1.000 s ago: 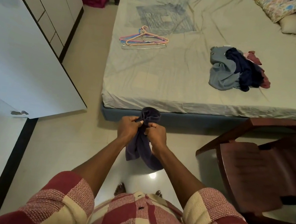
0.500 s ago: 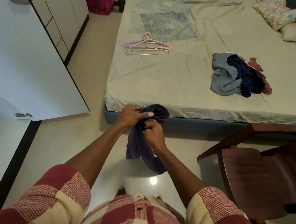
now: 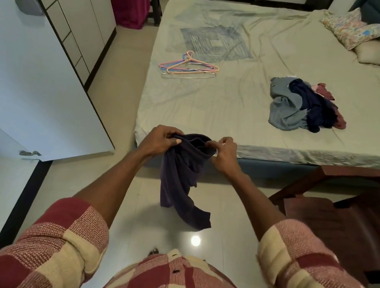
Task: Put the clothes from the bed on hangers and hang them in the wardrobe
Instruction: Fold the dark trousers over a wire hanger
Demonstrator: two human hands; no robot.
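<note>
Purple garment [image 3: 183, 180] pinched by left hand [image 3: 160, 140], right hand [image 3: 224, 151] (hangers [image 3: 188, 68] on bed [image 3: 237, 116])

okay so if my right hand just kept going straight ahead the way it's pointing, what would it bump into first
Probably the near edge of the bed. The right hand, pinching the dark purple garment, points forward at that edge, with nothing visible between them. Depth is hard to judge.

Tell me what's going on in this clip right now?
A person stands at the foot of the bed, holding a dark purple garment by its top edge with the left hand and right hand; the rest hangs down. It is not on a hanger yet. A bunch of hangers and a pile of clothes lie on the bed.
</note>
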